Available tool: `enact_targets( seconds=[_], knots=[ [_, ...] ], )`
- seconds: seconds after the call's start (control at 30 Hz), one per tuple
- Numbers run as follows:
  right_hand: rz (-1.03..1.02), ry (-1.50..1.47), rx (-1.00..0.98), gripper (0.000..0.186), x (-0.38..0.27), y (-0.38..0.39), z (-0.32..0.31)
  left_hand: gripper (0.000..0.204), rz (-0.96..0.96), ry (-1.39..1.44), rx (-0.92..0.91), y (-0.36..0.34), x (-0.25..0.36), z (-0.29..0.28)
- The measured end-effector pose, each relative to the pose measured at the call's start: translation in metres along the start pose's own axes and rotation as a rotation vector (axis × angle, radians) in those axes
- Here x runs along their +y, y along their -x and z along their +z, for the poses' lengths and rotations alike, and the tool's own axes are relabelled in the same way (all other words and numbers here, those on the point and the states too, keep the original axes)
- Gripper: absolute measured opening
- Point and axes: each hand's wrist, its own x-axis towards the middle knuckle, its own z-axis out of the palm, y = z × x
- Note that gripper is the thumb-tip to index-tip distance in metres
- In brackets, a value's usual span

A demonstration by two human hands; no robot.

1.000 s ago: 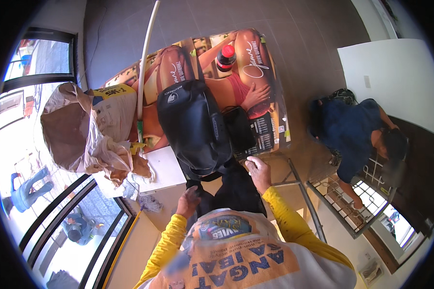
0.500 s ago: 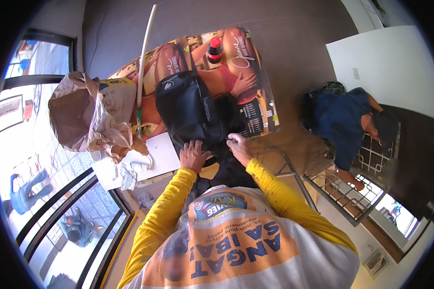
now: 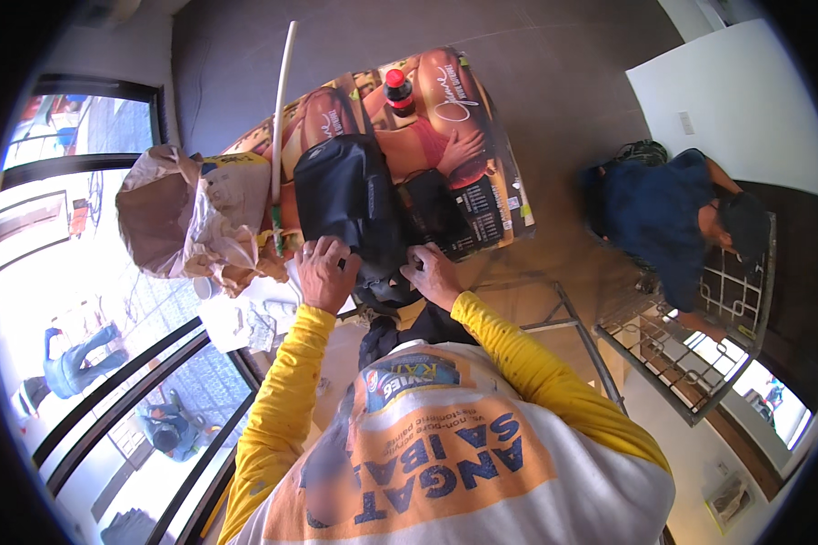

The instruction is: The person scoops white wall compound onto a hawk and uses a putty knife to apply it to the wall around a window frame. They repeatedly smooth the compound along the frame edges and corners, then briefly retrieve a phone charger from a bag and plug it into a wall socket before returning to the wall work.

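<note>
A black bag (image 3: 345, 193) lies on the poster-covered surface in front of me. My left hand (image 3: 325, 274) is at the bag's near left corner, its fingers curled over the edge. At the near right corner my right hand (image 3: 434, 276) is closed, thumb and fingers pinched at the bag's edge; any small part between them is hidden. Between the two hands, the near end of the bag looks loose and folded. A smaller black item (image 3: 430, 204) lies against the bag's right side.
A bottle with a red cap (image 3: 398, 93) stands beyond the bag on the poster (image 3: 495, 136). To the left are an open brown paper sack (image 3: 159, 213) and a long white pole (image 3: 283, 109). A co-worker (image 3: 659, 209) bends over a metal grille (image 3: 677, 363) at right.
My left hand has shifted left along the bag's near edge to its corner, and its fingers have curled. The right hand stays at the right corner. The bag's top has tilted, hiding its emblem.
</note>
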Motion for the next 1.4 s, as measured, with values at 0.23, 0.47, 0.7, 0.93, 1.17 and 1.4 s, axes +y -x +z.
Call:
enact_targets(
  seconds=[0.23,0.47,0.7,0.93,1.17,1.4],
  knots=[
    [0.148,-0.297,-0.109,0.027,-0.027,-0.010,0.002,0.013,0.102,0.045,0.058,-0.023,0.013,-0.026],
    [0.360,-0.819,-0.250,0.023,-0.063,-0.040,-0.029,0.024,0.105,0.087,0.211,0.000,0.014,-0.039],
    [0.381,-0.838,-0.340,0.023,-0.096,-0.060,-0.044,0.022,0.136,-0.097,0.137,0.025,0.006,-0.031],
    [-0.398,0.141,0.272,0.047,-0.116,-0.032,-0.041,0.012,0.088,0.076,-0.023,-0.006,-0.005,-0.043],
    [-0.702,0.202,0.186,0.026,-0.135,-0.040,-0.026,0.014,0.203,-0.037,-0.057,-0.025,-0.004,-0.048],
    [-0.890,0.223,0.088,0.022,-0.120,-0.070,-0.033,0.021,0.249,0.061,-0.074,-0.028,-0.013,-0.071]
  ],
)
